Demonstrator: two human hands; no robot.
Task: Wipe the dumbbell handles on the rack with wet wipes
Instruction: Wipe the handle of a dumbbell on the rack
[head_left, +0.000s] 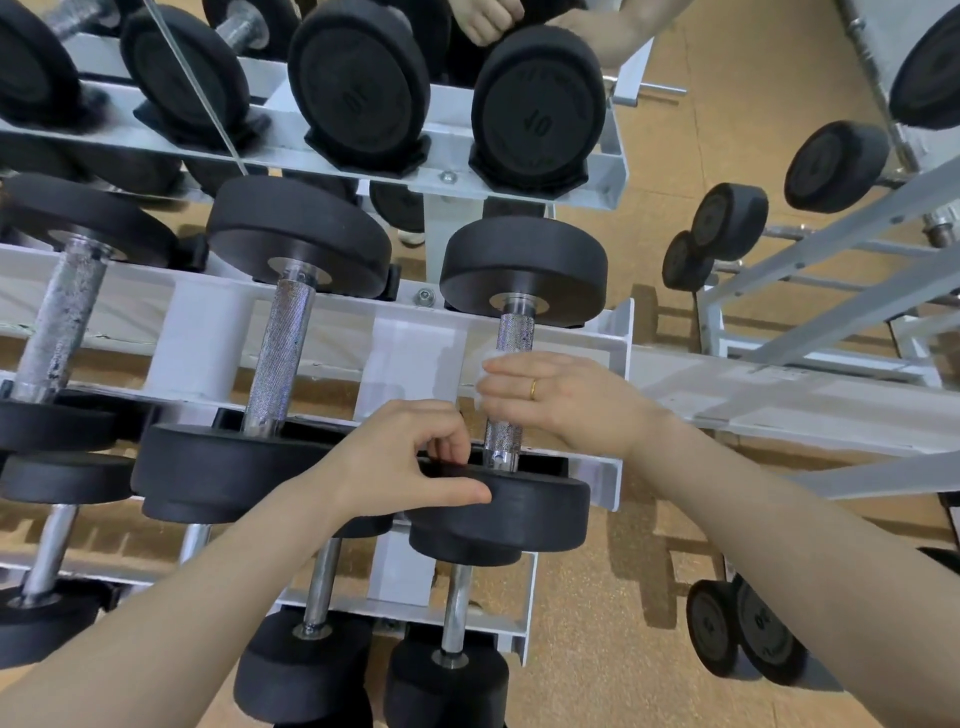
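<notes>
A black dumbbell with a knurled silver handle (515, 332) lies on the white rack (410, 332), rightmost on the upper tier. My right hand (561, 397) is wrapped around the middle of that handle with a white wet wipe (482, 387) pressed against it; a ring shows on one finger. My left hand (410, 462) grips the rim of the same dumbbell's near black head (524, 514), thumb along its edge. To the left lies a second dumbbell with a knurled handle (280, 353), and further left a third with a worn, speckled handle (65, 317).
Smaller dumbbells (452, 613) sit on the lower tier below my arms. A mirror behind the rack reflects the dumbbell ends (537, 111). Another rack with small dumbbells (730, 221) stands at the right on the brown cork floor (597, 649).
</notes>
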